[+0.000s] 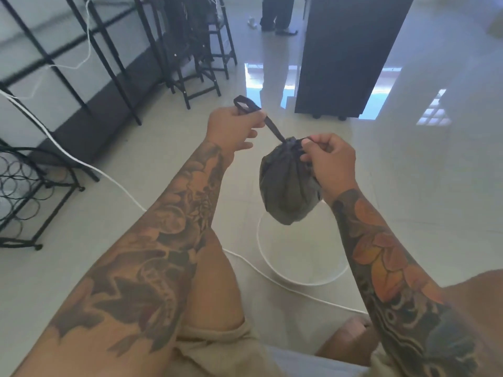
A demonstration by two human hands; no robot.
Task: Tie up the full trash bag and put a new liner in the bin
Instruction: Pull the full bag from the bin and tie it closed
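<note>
while both arms reach fwd, left hand grips bag strap, right hand pinches trash bag neck

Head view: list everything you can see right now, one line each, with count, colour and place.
trash bag: one, dark grey, held up at centre, neck gathered
bag ties: two, black, one pulled to each side
bin: one, white rim, on floor under bag
cable: one, white, across floor
wire rack: one, black, far left
shelving frames: several, black, upper left
cabinet: one, dark, upper right
bystander's legs: one pair, dark trousers, top
hands: left and right, each pinching a tie
</note>
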